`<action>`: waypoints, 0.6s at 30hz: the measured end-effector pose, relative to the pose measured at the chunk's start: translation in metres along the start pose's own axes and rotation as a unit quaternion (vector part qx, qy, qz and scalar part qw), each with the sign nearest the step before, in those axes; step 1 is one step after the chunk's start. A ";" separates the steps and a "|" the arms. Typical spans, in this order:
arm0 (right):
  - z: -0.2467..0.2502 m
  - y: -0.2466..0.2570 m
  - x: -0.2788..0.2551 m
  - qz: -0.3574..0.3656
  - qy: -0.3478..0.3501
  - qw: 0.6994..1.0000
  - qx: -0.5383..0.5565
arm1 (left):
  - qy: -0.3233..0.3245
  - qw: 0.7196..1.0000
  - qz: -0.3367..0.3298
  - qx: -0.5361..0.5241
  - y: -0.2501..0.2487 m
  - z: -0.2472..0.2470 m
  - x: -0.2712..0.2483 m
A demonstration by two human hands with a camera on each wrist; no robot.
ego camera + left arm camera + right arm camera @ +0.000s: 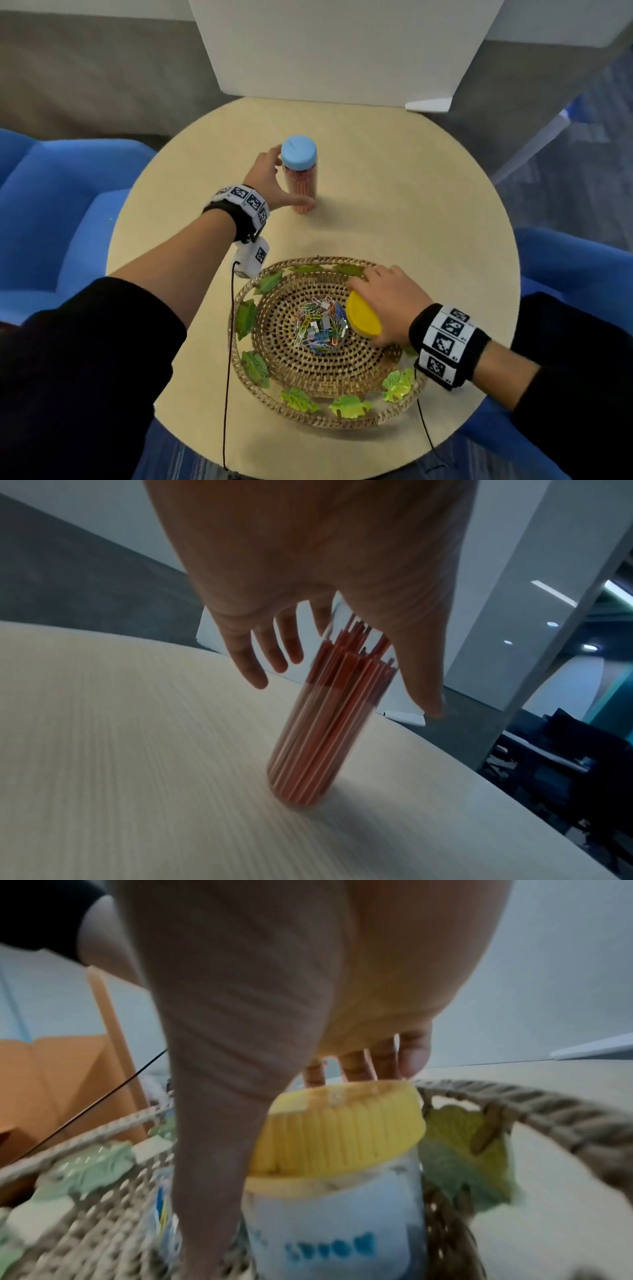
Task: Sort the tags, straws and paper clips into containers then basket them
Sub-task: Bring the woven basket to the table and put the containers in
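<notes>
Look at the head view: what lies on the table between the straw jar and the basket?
Nothing: in the head view, bare table separates the straw jar from the basket.

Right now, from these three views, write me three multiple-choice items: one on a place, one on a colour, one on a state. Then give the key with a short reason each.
1. Where does the straw jar stand?
A. on the table, beyond the basket
B. inside the basket
C. on a blue chair

2. What colour is the lid of the jar under the right hand?
A. blue
B. yellow
C. red

3. What is the left hand doing?
A. lying flat on the table
B. spread open around the straw jar
C. holding the basket rim

Key: 1 A, the head view shows it upright on bare tabletop past the basket. 2 B, head and right wrist views both show a yellow ribbed lid. 3 B, the left wrist view shows fingers and thumb either side of the jar; firm contact cannot be told.
</notes>
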State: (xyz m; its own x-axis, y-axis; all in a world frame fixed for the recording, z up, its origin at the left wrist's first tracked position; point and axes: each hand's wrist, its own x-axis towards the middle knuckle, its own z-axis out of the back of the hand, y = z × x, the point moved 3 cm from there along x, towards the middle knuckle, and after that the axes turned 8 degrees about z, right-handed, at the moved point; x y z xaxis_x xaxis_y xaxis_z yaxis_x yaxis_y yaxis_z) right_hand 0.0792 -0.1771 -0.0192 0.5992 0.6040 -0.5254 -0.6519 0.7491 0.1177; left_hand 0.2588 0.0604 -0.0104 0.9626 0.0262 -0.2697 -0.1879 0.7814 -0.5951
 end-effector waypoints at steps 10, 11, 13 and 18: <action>0.000 -0.001 0.002 0.014 0.052 0.997 0.049 | -0.058 0.989 -0.026 -0.132 -0.008 -0.025 0.008; 0.008 -0.006 0.001 0.020 0.053 0.994 0.089 | -0.061 0.988 -0.036 -0.134 -0.010 -0.022 0.006; 0.028 -0.021 0.001 0.025 0.026 0.986 0.162 | -0.077 0.983 -0.054 -0.156 -0.014 -0.010 0.002; 0.087 -0.063 0.011 -0.012 -0.149 0.964 0.220 | -0.072 0.969 -0.076 -0.225 -0.033 0.041 -0.026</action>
State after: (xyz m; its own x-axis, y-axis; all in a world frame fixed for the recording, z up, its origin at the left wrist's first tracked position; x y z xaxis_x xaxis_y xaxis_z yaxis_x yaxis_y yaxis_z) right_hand 0.1678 -0.1941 0.0412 0.7611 0.5874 -0.2751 -0.4148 0.7669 0.4897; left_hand 0.2477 0.0597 0.0470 0.9969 0.0447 -0.0640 -0.0771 0.4335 -0.8979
